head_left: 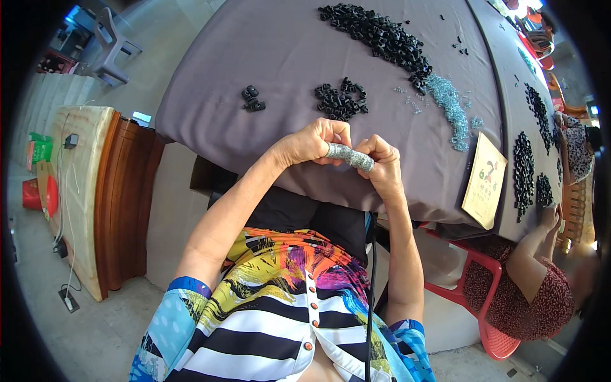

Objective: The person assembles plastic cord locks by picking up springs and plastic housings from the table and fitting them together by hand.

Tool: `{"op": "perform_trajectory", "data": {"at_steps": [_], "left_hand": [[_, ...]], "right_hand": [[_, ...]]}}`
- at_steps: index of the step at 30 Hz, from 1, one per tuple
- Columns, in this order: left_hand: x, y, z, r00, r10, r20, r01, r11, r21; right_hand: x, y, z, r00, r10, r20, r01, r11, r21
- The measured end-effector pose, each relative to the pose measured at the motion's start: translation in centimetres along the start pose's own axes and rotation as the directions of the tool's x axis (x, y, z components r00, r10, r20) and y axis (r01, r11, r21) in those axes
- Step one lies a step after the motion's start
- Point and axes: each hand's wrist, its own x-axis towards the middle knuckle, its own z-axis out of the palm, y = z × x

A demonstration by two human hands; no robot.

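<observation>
My left hand (313, 141) and my right hand (384, 167) meet over the table's near edge, both with curled fingers. Between them runs a grey band-like covering (350, 156), apparently wrapped round the two thumbs, whose tips press toward each other. Whatever the fingertips pinch is hidden or too small to name. Just beyond the hands lies a small heap of black plastic pieces (340, 100). A few more black pieces (253, 99) sit to its left. Farther off spreads a large pile of black pieces (388, 39), with a trail of small pale coil springs (450, 111) at its near end.
A grey-brown cloth (223, 57) covers the table. At the right edge lies a yellowish printed card or booklet (485, 181). Another person (522, 280) sits right on a red chair (493, 325), a hand near more black piles (524, 172). A wooden cabinet (121, 204) stands left.
</observation>
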Motion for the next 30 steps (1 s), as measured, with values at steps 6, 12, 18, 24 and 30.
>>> {"op": "perform_trajectory", "data": {"at_steps": [6,12,18,24,30], "left_hand": [[0.1,0.4,-0.2,0.999,-0.043,0.021,0.043,0.999,-0.032],[0.3,0.2,-0.7,0.996,-0.067,0.060,0.070,0.997,-0.041],[0.8,0.0,-1.0,0.992,-0.076,0.105,0.084,0.993,-0.077],[0.1,0.3,-0.3,0.999,-0.051,-0.008,0.049,0.979,-0.198],[0.3,0.0,-0.2,0.998,-0.054,-0.016,0.049,0.977,-0.208]], "right_hand": [[-0.1,0.0,0.3,1.000,0.014,-0.024,-0.015,0.999,-0.042],[-0.1,0.3,0.4,0.998,-0.065,-0.012,0.063,0.993,-0.097],[0.2,0.6,0.0,0.998,-0.069,0.008,0.069,0.992,-0.104],[0.4,0.5,0.3,0.999,0.013,-0.050,-0.013,1.000,0.004],[0.2,0.5,0.4,0.998,-0.047,-0.040,0.047,0.999,-0.009]]}}
